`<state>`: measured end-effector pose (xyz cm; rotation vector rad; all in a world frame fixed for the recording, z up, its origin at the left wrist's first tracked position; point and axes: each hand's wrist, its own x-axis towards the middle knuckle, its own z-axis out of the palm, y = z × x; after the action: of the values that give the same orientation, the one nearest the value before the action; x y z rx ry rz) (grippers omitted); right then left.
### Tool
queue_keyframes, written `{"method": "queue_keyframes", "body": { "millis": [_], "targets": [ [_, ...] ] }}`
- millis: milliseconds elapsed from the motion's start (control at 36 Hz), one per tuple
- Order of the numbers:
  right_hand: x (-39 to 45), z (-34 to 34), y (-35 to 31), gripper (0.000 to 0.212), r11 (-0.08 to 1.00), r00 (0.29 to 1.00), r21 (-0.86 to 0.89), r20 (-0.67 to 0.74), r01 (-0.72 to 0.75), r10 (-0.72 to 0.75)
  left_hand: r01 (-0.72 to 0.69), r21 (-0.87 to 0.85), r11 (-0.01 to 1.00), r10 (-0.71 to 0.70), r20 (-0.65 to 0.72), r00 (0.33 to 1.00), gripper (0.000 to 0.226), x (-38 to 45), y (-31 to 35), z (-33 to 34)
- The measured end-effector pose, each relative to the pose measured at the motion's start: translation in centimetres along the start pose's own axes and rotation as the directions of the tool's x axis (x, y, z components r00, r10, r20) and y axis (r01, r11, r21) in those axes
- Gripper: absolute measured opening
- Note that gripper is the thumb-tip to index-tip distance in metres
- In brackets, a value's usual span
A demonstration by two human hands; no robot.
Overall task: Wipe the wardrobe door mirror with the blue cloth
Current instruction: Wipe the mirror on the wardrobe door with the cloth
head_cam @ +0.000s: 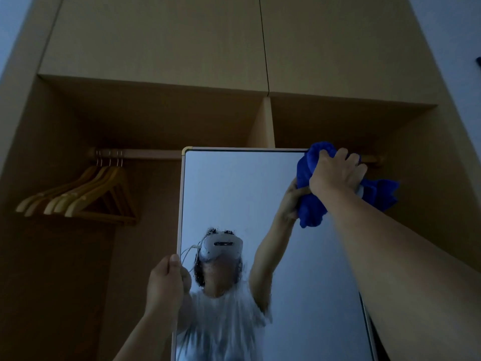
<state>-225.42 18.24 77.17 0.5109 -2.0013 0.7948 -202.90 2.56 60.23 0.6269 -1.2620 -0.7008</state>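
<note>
The wardrobe door mirror (234, 194) stands upright in a pale frame and fills the lower middle of the view. My right hand (338, 171) grips a bunched blue cloth (309, 199) and holds it against the mirror's top right corner; part of the cloth hangs past the right edge. My left hand (166, 280) grips the mirror's left edge lower down, thumb on the front of the frame. The glass reflects a person wearing a headset with one arm raised to the cloth.
Behind the mirror is an open wooden wardrobe (156, 113) with a hanging rail (145, 153). Several wooden hangers (86, 194) hang on the rail at left. Closed upper cupboard doors (182, 40) sit above. The room is dim.
</note>
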Motion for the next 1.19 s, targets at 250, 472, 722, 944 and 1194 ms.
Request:
{"method": "queue_keyframes", "body": {
  "millis": [250,472,722,944,1194],
  "targets": [
    [0.0,-0.1,0.6,0.042,0.996,0.998,0.052,0.012,-0.067,0.066,0.009,-0.014,1.0,-0.009,0.007,1.0,0.037,-0.1,0.1,-0.1],
    [-1.2,0.1,1.4,0.03,0.994,0.996,0.058,0.03,-0.091,0.089,0.035,-0.012,0.999,-0.035,0.037,0.999,0.04,-0.2,0.1,-0.2],
    [-4.5,1.3,2.3,0.025,0.993,0.996,0.079,0.023,-0.09,0.088,0.0,0.003,1.0,0.0,0.014,1.0,0.036,-0.9,0.8,-0.1],
    [-5.8,2.0,2.2,0.056,0.997,0.997,0.045,0.054,-0.062,0.059,0.004,0.019,1.0,-0.004,0.006,1.0,0.042,-0.9,0.7,-0.2],
    [-6.4,2.3,-1.7,0.08,0.999,0.999,0.044,-0.03,0.013,-0.011,-0.01,0.017,1.0,0.009,0.046,0.999,0.041,-0.7,0.4,-0.5]
  ]
}}
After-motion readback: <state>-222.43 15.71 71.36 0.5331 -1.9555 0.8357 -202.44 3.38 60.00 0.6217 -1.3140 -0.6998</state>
